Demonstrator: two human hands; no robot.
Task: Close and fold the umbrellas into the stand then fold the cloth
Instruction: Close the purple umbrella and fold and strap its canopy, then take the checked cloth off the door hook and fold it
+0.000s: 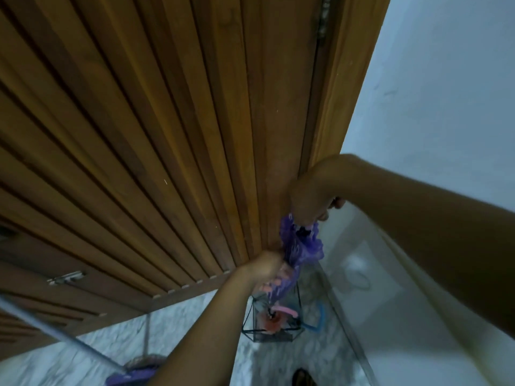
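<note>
A closed purple umbrella with pink spots hangs upright in front of the wooden door. My right hand grips its upper end from above. Lower down, my left hand holds the gathered canopy around its middle. The umbrella's lower end points down into a black wire stand on the floor. Inside the stand is another umbrella with a pink handle. A blue curved handle shows just right of the stand.
A slatted wooden door fills the left and centre, with a metal latch low down. A white wall is on the right. A mop with a purple head lies on the marble floor at lower left.
</note>
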